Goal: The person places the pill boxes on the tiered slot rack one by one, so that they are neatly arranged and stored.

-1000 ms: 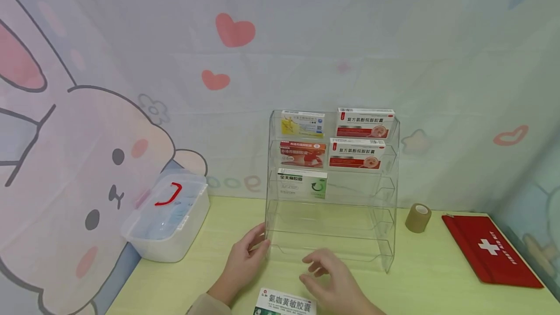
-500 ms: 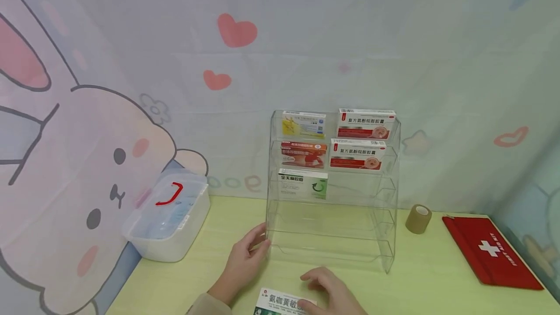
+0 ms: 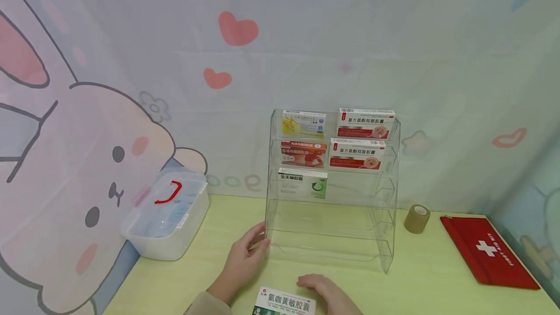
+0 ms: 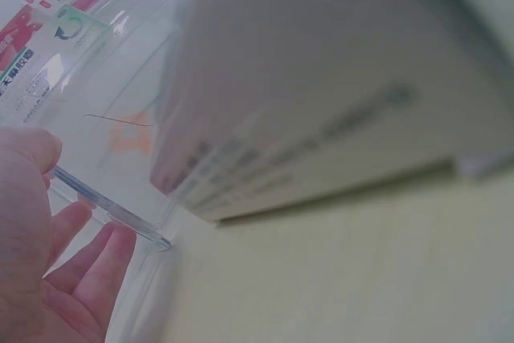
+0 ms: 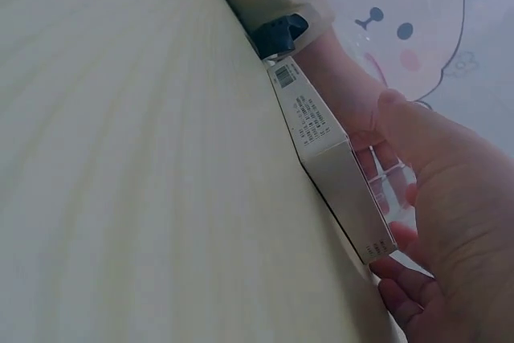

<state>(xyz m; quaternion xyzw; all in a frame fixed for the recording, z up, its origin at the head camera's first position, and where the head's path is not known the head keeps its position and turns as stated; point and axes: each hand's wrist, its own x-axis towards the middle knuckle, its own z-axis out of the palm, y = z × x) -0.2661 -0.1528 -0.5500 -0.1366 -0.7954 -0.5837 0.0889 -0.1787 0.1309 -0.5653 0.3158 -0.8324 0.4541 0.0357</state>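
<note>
A clear acrylic display rack (image 3: 332,244) stands on the table with several medicine boxes on its upper tiers. My left hand (image 3: 242,261) grips the rack's lower left side edge; in the left wrist view the thumb and fingers (image 4: 108,267) lie on either side of the clear panel. A white and green medicine box (image 3: 280,300) lies in front of the rack, cut off by the lower frame edge. My right hand (image 3: 330,295) is at the box's right side with fingers loosely bent. The right wrist view has its fingertips close to the box end (image 5: 361,206); contact is unclear.
On the left stands a white lidded bin (image 3: 168,237) with a red handle. A tan bandage roll (image 3: 416,220) and a red first aid pouch (image 3: 487,252) lie right of the rack. A printed cloth (image 3: 350,23) hangs behind.
My right hand has come down and toward me, from in front of the rack to beside the medicine box. The left hand keeps its hold on the rack.
</note>
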